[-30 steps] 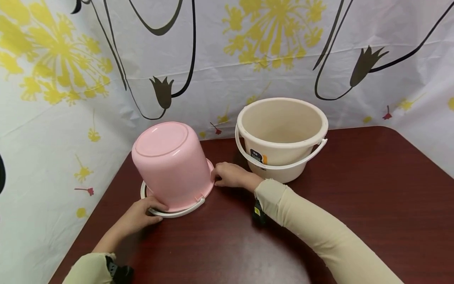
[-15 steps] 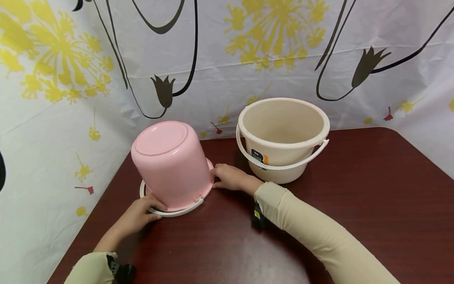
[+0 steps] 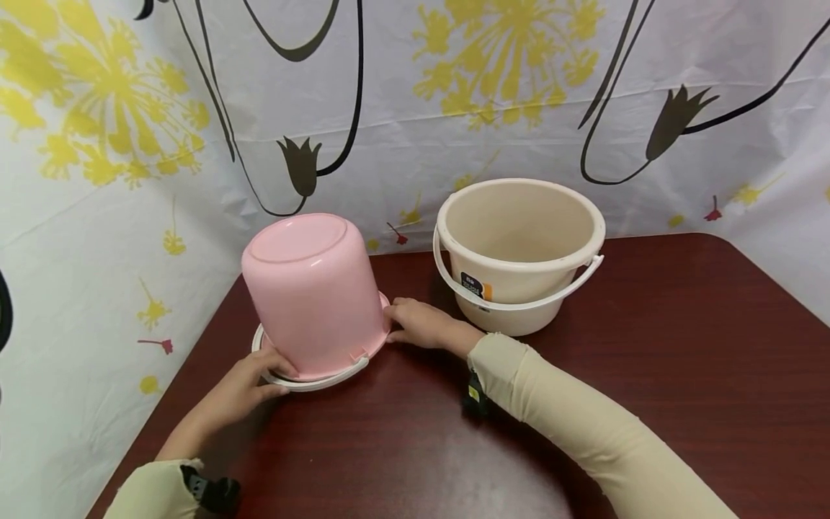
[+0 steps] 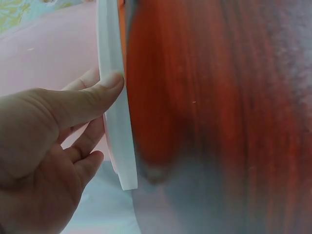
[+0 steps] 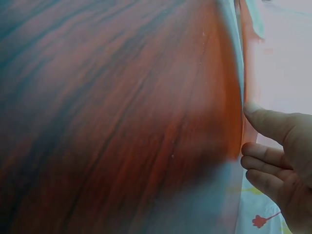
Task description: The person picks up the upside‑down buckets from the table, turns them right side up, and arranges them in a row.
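A pink bucket (image 3: 318, 303) stands upside down on the left of the table, tilted a little. Its white handle (image 3: 333, 376) lies round the front of the rim. At the rim's front left, my left hand (image 3: 240, 389) pinches the edge; in the left wrist view the thumb rests on the white handle (image 4: 118, 141), with the fingers behind against the pink wall. My right hand (image 3: 421, 322) holds the rim on the right side. In the right wrist view its thumb touches the rim (image 5: 249, 87) and the other fingers lie below, partly curled. Some left fingertips are hidden.
An upright cream bucket (image 3: 519, 281) with a white handle hanging at its front stands right of the pink one, just behind my right wrist. The dark red table (image 3: 681, 324) meets a patterned white cloth (image 3: 402, 144) at the back and left.
The pink bucket has risen slightly in view and tipped a bit, its rim shifting left at the front. My left hand has moved slightly left and up with it; the right hand stays nearly still.
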Demonstrator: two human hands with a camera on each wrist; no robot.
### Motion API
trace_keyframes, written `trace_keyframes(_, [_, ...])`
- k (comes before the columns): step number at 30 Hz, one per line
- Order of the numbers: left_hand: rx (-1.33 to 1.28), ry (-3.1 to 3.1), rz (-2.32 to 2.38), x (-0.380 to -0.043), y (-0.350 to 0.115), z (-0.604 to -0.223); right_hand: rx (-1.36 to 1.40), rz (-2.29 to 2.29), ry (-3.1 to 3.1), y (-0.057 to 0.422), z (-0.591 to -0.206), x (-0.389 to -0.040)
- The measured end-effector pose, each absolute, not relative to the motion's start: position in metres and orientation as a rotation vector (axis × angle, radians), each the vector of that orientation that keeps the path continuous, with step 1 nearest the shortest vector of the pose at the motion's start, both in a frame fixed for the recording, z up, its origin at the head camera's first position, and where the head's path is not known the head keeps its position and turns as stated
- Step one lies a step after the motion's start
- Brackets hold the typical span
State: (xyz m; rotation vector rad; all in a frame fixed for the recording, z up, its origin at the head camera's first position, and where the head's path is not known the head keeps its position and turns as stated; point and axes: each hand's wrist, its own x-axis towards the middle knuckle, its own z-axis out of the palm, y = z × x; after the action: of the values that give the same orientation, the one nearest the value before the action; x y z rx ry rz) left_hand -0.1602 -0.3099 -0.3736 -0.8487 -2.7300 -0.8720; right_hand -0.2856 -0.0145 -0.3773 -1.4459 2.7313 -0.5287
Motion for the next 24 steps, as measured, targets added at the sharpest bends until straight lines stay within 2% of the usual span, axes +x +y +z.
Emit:
trace_keyframes(12, [-0.969, -2.639, -0.775, -0.161, -0.307, -0.361, -1.482, -0.585, 2.715, -0.008, -0.371, -0.283])
trace_keyframes(24, [-0.964, -2.672, -0.827, -0.158, -0.310, -0.339, -1.528, -0.662, 2.763, -0.006, -0.363, -0.276])
